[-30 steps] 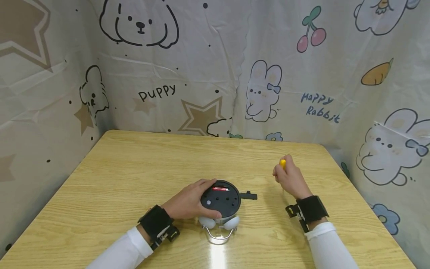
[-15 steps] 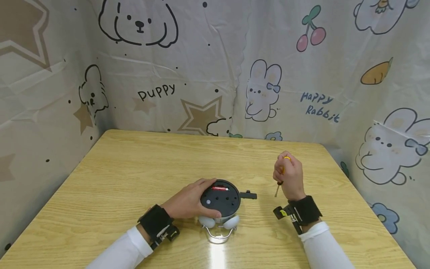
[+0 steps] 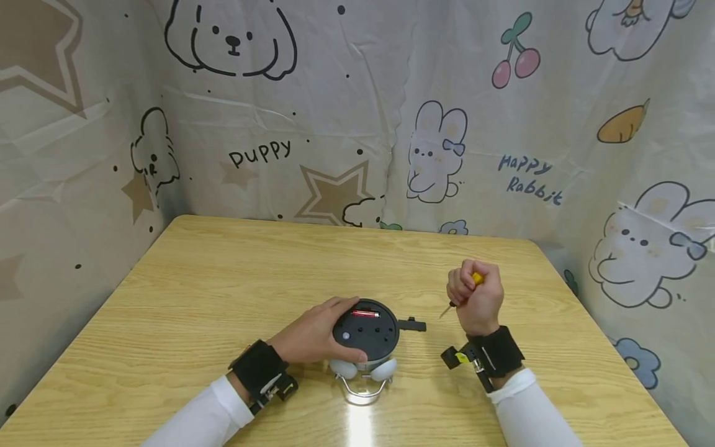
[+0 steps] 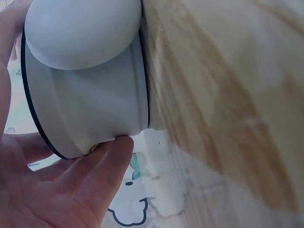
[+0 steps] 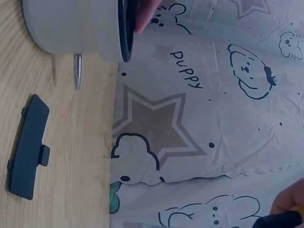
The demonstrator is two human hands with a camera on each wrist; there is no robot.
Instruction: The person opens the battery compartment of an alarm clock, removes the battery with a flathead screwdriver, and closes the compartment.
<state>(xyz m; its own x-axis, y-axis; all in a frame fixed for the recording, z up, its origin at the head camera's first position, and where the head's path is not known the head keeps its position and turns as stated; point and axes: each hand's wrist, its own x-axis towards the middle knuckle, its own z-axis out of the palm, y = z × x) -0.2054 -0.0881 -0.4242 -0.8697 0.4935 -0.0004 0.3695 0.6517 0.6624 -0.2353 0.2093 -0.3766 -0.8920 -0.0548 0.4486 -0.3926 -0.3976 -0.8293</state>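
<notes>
While the left hand (image 3: 314, 332) grips the twin-bell clock (image 3: 370, 345), back upward on the counter (image 3: 268, 261), the right hand (image 3: 476, 298) holds a yellow-handled screwdriver (image 3: 477, 278), and a black cover (image 3: 412, 325) lies between both hands.

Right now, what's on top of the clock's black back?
A red battery, a pale round spot and small dark spots. The left hand covers part of the black back, so I can't see there.

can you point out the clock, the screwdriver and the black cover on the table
clock (image 3: 367, 343): head view, on its black back
screwdriver (image 3: 477, 278): head view, on its yellow handle
cover (image 5: 28, 147): right wrist view, on the middle of its flat body
</notes>
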